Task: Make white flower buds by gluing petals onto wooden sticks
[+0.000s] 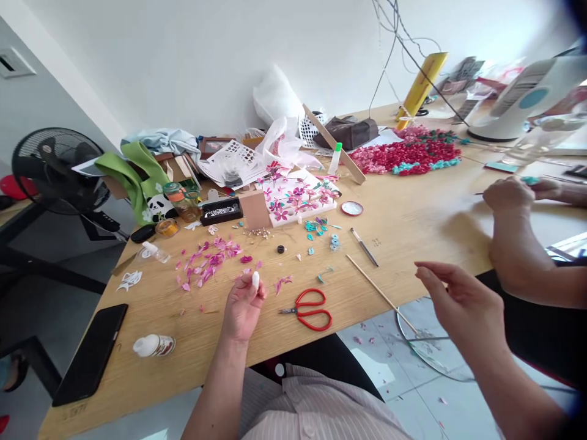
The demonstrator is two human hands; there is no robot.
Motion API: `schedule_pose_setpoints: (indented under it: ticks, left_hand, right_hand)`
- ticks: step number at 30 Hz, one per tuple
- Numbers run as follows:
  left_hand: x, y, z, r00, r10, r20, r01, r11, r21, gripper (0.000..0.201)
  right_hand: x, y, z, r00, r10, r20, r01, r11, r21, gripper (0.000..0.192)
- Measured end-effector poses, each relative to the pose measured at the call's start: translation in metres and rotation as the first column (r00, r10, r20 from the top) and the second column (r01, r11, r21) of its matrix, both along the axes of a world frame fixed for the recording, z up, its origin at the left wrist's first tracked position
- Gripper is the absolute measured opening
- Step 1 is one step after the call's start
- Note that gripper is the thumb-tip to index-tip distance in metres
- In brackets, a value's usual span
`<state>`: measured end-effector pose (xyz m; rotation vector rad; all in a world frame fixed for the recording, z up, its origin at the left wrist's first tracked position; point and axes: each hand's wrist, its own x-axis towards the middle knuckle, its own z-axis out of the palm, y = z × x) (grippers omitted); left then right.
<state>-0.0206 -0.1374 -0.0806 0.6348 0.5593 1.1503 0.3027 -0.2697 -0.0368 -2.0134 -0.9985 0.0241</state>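
Note:
Low over the table's front edge, my left hand [244, 308] is closed with its fingers curled. A small white piece [255, 280] shows at its thumb and fingertips; whether it is held or worn on the thumb is unclear. To the right, my right hand [463, 305] hangs above the edge with thumb and forefinger drawn together. Anything between those fingertips is too small to make out. Red-handled scissors [313, 310] lie between my hands. Beyond my left hand are scattered pink petals [208, 263] and a pink petal cluster [283, 283]. A thin wooden stick [380, 293] lies nearest my right hand.
A white glue bottle [153, 346] and a black phone [92, 354] lie at left. Pink wired flowers [298, 198] stand on a white foam block, with turquoise pieces [316, 229] before them. A pen [364, 247] lies mid-table. A co-worker's hands [511, 195] work at right.

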Motion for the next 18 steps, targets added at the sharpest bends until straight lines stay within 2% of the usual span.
schedule_pose_setpoints:
  ticks: [3,5,7,10,13,18]
  left_hand:
    - [-0.001,0.000,-0.003,1.000,-0.030,0.008,0.030,1.000,0.001,0.027]
    - [-0.001,0.000,-0.005,0.999,-0.052,0.015,0.052,0.999,-0.003,0.027]
    - [0.000,-0.001,-0.005,0.998,-0.069,0.012,0.069,0.998,-0.002,0.027]
    - [0.000,-0.002,-0.006,0.996,-0.086,0.000,0.086,0.996,0.005,0.025]
    - [-0.002,-0.003,-0.006,0.996,-0.087,0.021,0.087,0.996,-0.006,0.025]
    - [-0.003,-0.002,-0.009,0.995,-0.086,0.052,0.087,0.996,-0.018,0.025]
  right_hand:
    - [0.022,0.008,0.010,0.985,0.158,-0.063,-0.167,0.968,-0.188,0.048]
    - [0.029,0.017,0.009,0.956,0.280,-0.091,-0.294,0.903,-0.313,0.046]
    - [0.029,0.028,0.004,0.928,0.360,-0.101,-0.367,0.825,-0.429,0.037]
    - [0.027,0.044,-0.009,0.908,0.413,-0.072,-0.381,0.740,-0.554,0.024]
    - [0.029,0.057,-0.021,0.892,0.450,-0.044,-0.375,0.680,-0.630,0.021]
    - [0.038,0.068,-0.040,0.864,0.503,-0.017,-0.380,0.630,-0.678,0.020]
